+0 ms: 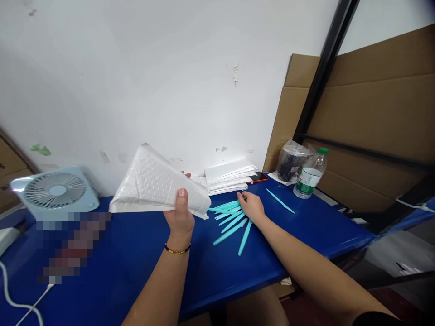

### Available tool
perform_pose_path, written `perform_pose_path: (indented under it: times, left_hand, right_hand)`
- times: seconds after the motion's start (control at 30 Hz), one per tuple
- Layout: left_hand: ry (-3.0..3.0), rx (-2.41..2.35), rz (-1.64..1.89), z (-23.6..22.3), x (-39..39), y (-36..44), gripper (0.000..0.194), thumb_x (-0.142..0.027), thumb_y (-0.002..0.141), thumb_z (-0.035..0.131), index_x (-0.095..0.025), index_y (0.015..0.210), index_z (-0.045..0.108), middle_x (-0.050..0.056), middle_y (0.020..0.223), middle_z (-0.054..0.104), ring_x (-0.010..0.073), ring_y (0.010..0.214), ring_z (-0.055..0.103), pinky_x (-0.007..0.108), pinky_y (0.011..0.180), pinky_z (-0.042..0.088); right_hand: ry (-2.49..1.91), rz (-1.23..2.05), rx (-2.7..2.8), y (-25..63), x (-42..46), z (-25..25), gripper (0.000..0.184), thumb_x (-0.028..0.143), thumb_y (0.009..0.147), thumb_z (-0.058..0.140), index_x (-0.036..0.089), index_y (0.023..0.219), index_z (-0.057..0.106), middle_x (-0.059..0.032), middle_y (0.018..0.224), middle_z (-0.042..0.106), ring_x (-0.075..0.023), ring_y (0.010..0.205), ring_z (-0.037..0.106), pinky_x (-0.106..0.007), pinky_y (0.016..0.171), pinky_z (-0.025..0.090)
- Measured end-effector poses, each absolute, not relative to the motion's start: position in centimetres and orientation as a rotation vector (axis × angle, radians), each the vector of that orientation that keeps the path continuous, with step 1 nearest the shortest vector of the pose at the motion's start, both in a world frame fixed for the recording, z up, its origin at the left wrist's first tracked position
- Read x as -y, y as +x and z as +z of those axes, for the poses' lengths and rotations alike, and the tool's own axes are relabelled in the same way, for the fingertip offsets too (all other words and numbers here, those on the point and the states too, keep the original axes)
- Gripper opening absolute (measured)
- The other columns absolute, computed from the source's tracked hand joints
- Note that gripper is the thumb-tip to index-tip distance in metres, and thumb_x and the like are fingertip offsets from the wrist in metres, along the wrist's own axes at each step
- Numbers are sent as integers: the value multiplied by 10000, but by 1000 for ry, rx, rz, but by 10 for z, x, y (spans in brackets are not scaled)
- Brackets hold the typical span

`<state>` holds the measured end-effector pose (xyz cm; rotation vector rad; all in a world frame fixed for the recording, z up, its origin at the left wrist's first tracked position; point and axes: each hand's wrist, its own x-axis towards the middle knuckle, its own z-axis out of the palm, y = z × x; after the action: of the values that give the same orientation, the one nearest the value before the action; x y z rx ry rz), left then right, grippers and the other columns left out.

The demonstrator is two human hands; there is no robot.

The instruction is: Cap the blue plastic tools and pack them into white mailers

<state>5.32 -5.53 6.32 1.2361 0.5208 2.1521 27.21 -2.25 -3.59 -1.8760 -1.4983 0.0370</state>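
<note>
My left hand (pixel 181 215) is closed on a white bubble mailer (pixel 152 181), thumb on its front face, and holds it tilted above the table. Several slim turquoise plastic sticks (pixel 231 221), shaped like eyebrow razors, lie fanned out on the blue table (pixel 142 253). Over their upper ends is my right hand (pixel 250 206), its fingers curled down and pinching there; exactly how many sticks it grips is hidden. Apart from the fan, a single turquoise stick (pixel 280 201) lies to the right of that hand.
A stack of white bubble mailers (pixel 229 176) rests against the wall beside a phone (pixel 258 177). Farther right stand a bagged dark roll (pixel 290 160) and a water bottle (pixel 310 174). On the left are a light blue fan (pixel 57 190) and a white cable (pixel 34 301).
</note>
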Motion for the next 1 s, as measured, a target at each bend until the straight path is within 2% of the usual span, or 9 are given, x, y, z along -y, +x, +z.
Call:
perform_pose_path:
  times: [0.23,0.4,0.5,0.57,0.63,0.7,0.83,0.9,1.0]
  left_hand:
    - [1459,-431,2117,84,59,27,512,-352,704,656,-200,1169,506,77,1041,602,249,965,594,424,920,441]
    - [1764,-810,1608,69,43,-3,587,-194,548,757,-192,1112,592,91,1108,594,274,1075,524,366,998,354]
    - [2202,-1006,1116,54,27,-17,646,-187,569,709,-260,1192,554,67,1175,566,299,1108,486,410,1034,274]
    - [2454,-1115,870,44,18,-23,656,-223,645,642,-296,1274,473,62,1232,528,297,1123,466,428,1035,237]
    - [2626,-1190,743,37,10,-27,640,-246,708,580,-319,1321,410,69,1259,501,290,1134,451,430,1036,199]
    - [2713,-1251,655,30,3,-31,635,-267,719,572,-331,1328,402,84,1248,499,294,1134,444,429,1036,168]
    - [2630,-1337,423,16,-11,-48,676,-453,640,665,-331,1278,478,98,1175,535,322,1094,461,420,1014,194]
    - [2575,-1315,319,10,-16,-61,745,-558,598,675,-335,1280,474,97,1213,516,332,1136,431,406,1005,222]
    - [2611,-1262,198,2,-19,-79,741,-647,674,567,-354,1332,393,87,1367,397,327,1250,329,408,1027,214]
  right_hand:
    - [-1892,-34,1621,271,19,-38,385,451,862,411,198,622,576,-56,741,577,-197,787,521,-267,648,355]
    - [-1798,168,1608,283,20,-28,369,454,852,409,189,717,627,-45,772,590,-194,803,535,-290,728,394]
    - [-1551,476,1790,304,30,-8,361,472,778,533,195,983,643,-60,1008,614,-208,947,544,-312,831,408]
    - [-1353,751,2026,319,39,5,720,446,597,725,242,1251,502,-67,1280,492,-242,1155,453,-346,966,346]
    - [-1292,913,2214,328,46,14,1056,405,427,819,278,1365,351,-73,1412,347,-285,1283,314,-399,1055,240]
    - [-1306,943,2307,328,51,15,1163,399,355,842,291,1385,311,-80,1446,290,-326,1335,193,-460,1084,142]
    - [-1308,836,2341,309,51,6,1053,455,433,817,310,1366,350,-80,1423,318,-345,1342,147,-508,1082,96]
    - [-1302,779,2326,300,50,0,915,491,498,786,303,1319,427,-81,1375,362,-325,1307,237,-481,1075,172]
    - [-1310,692,2260,290,50,-7,712,529,580,734,273,1215,539,-82,1261,436,-283,1210,372,-424,1032,291]
